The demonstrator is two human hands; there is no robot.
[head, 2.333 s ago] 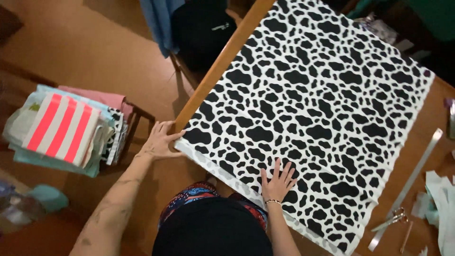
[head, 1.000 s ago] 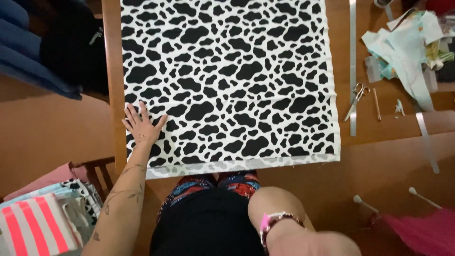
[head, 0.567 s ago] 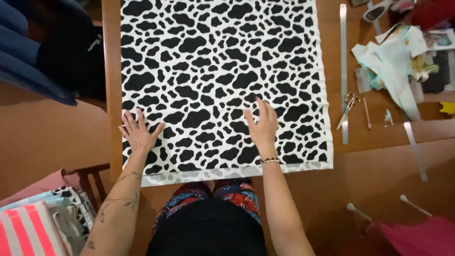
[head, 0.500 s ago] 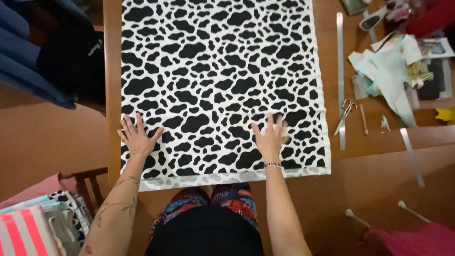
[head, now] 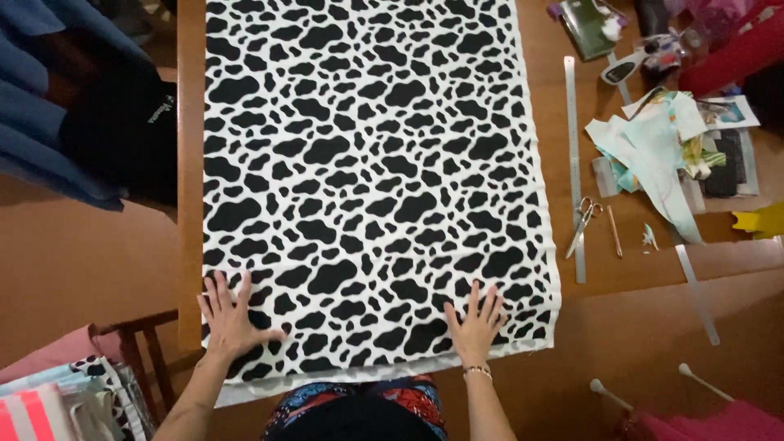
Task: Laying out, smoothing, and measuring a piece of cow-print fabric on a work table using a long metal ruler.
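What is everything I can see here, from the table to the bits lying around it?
Table: one, brown wood, under the cloth.
Patterned cloth: one, white with black blotches, spread flat over the table, near edge hanging toward the person.
Long metal ruler: one, silver, right of the cloth.
Scissors: one pair, silver, lying across the ruler.
Pencil: one, brown, right of the scissors.
Paper and cloth scraps: a heap, pale green and white, far right.
Folded fabric stack: one, pink stripes on top, lower left.
Dark and blue garments: a pile, left of the table.
Left hand: flat on the cloth's near left corner, fingers spread.
Right hand: flat on the cloth near its right edge.
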